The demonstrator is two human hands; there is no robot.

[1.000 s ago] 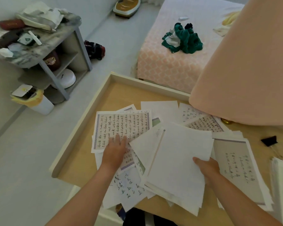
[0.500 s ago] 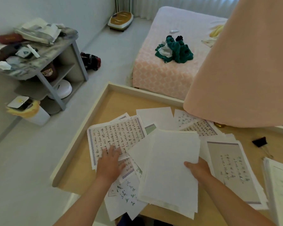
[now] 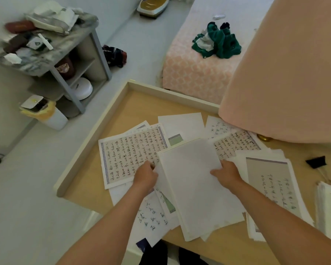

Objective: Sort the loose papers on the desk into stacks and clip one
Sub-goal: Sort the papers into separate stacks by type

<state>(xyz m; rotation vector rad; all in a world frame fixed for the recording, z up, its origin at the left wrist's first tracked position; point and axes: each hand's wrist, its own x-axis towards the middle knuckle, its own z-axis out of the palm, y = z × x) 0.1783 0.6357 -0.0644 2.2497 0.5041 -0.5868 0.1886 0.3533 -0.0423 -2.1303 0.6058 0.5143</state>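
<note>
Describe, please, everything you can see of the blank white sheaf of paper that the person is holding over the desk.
The blank sheaf is several plain white sheets, unmarked on top, their near edges slightly fanned. It lies askew over the scattered handwritten pages in the middle of the wooden desk; lifted or flat, I cannot tell. The right hand grips its right edge, thumb on top; the left hand meets its left edge, fingers curled, seemingly pinching it.

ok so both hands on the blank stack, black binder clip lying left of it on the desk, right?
No: the head view shows the black binder clip lying right of the blank stack on the desk, not left. The left hand and right hand do hold its edges.
</note>
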